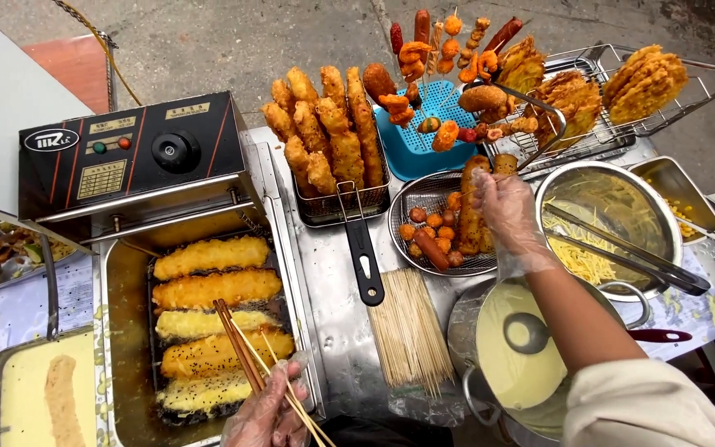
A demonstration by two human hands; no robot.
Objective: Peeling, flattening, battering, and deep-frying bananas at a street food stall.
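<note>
My left hand, in a clear plastic glove, grips a pair of long wooden chopsticks whose tips rest over the oil of an electric deep fryer. Several long battered pieces are frying there. My right hand, also gloved, reaches into a round metal strainer holding fried sausages and small fried balls. Its fingers close around a skewered fried piece.
A wire fry basket of golden fried sticks stands behind. Skewered snacks stand over a blue basket; a wire rack holds fritters. Tongs lie in a steel bowl of noodles. A batter pot, bamboo skewers and batter tray sit near.
</note>
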